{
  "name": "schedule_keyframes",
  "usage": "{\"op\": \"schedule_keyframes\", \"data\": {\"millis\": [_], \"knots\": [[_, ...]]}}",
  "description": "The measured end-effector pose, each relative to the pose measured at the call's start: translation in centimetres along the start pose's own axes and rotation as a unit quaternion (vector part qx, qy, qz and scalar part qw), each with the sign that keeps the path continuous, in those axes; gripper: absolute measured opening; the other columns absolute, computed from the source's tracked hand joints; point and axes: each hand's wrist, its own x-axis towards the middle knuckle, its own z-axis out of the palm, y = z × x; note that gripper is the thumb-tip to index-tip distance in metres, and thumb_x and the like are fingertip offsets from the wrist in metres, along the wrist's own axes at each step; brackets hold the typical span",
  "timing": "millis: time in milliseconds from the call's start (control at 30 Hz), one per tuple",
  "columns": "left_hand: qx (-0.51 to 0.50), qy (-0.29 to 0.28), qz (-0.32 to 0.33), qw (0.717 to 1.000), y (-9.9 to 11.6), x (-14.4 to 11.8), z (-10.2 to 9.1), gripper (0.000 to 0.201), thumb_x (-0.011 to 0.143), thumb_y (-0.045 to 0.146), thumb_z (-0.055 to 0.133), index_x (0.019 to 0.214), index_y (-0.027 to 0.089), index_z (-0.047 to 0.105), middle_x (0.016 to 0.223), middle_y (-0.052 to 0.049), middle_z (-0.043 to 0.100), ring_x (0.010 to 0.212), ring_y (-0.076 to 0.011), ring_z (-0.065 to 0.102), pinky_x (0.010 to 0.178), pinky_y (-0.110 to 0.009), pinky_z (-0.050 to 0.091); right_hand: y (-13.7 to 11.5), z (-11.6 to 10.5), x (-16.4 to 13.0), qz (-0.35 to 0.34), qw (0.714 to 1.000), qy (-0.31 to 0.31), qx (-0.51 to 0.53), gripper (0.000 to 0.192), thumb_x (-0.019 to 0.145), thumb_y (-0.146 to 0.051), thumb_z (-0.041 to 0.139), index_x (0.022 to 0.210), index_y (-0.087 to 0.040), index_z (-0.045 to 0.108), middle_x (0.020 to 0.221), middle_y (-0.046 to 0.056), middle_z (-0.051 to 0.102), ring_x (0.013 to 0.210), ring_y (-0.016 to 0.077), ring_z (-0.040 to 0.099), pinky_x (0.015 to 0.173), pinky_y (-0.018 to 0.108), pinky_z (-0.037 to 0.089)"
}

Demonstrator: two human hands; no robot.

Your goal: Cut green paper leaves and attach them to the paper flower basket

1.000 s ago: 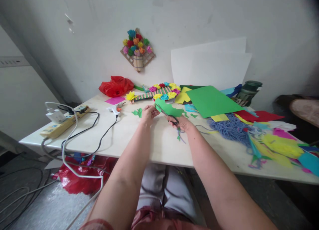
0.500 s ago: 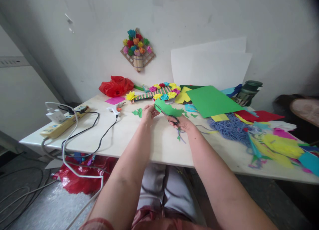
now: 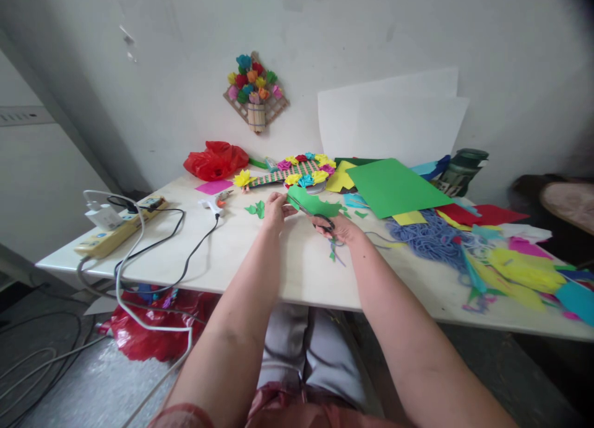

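Green paper piece (image 3: 312, 201) pinched at its near edge by the left hand (image 3: 275, 210), fingers pressed together on it; the right hand (image 3: 338, 227), just beside, is closed around dark-handled scissors (image 3: 318, 218) whose blades meet the paper. Small green offcuts (image 3: 255, 209) lie on the counter (image 3: 260, 255) left of the left hand. Beyond both hands sits a woven flower craft (image 3: 297, 170); a large green sheet (image 3: 395, 187) lies further right.

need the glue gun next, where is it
In the head view the glue gun lies on the table, left of the left hand, just before the pink paper.
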Motion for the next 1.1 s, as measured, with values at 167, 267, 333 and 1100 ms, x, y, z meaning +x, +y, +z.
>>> {"op": "schedule_keyframes", "data": {"millis": [167, 267, 333, 1100], "knots": [[-0.01, -0.01, 0.002, 1.0, 0.2, -0.2, 0.1, 0.031, 0.062, 0.031, 0.065, 0.07, 0.02, 0.037, 0.057, 0.006, 0.05, 0.047, -0.0127, 0.057, 0.053, -0.029, 0.05, -0.3, 0.2, -0.1, 0.006, 1.0, 0.0, -0.005, 0.038, 0.058, -0.04, 0.076, 0.063, -0.018, 0.047, 0.043, -0.006, 0.047, 0.032, 0.0039, 0.033, 0.03, 0.018, 0.02], [-0.021, -0.015, -0.006, 1.0, 0.1, -0.2, 0.1, 0.031, 0.062, 0.03, 0.065, 0.071, 0.02, 0.037, 0.059, 0.006, 0.05, 0.049, -0.0122, 0.057, 0.056, -0.03, 0.051, -0.3, 0.2, -0.1, 0.012, 1.0, 0.001, -0.004, 0.038, 0.057, -0.04, 0.077, 0.062, -0.018, 0.046, 0.043, -0.006, 0.047, 0.032, 0.0039, 0.034, 0.03, 0.017, 0.021], [-0.027, -0.018, -0.01, 0.999, 0.0, 0.0, 0.0, 0.031, 0.063, 0.03, 0.066, 0.071, 0.02, 0.037, 0.061, 0.006, 0.05, 0.05, -0.0123, 0.057, 0.057, -0.031, 0.051, -0.2, 0.1, 0.0, 0.012, 1.0, 0.001, -0.006, 0.039, 0.057, -0.041, 0.077, 0.061, -0.018, 0.045, 0.043, -0.006, 0.047, 0.032, 0.0038, 0.034, 0.03, 0.017, 0.021], [-0.065, 0.024, -0.052, 0.996, -0.7, 0.3, 0.4, 0.034, 0.073, 0.049, 0.059, 0.072, 0.019, 0.044, 0.059, 0.003, 0.05, 0.05, -0.0099, 0.052, 0.057, -0.028, 0.05, -0.2, 0.2, 0.1, 0.015, 0.997, 0.071, -0.041, 0.034, 0.059, -0.038, 0.076, 0.059, -0.017, 0.049, 0.043, -0.005, 0.049, 0.032, 0.0046, 0.038, 0.029, 0.016, 0.027]]}}
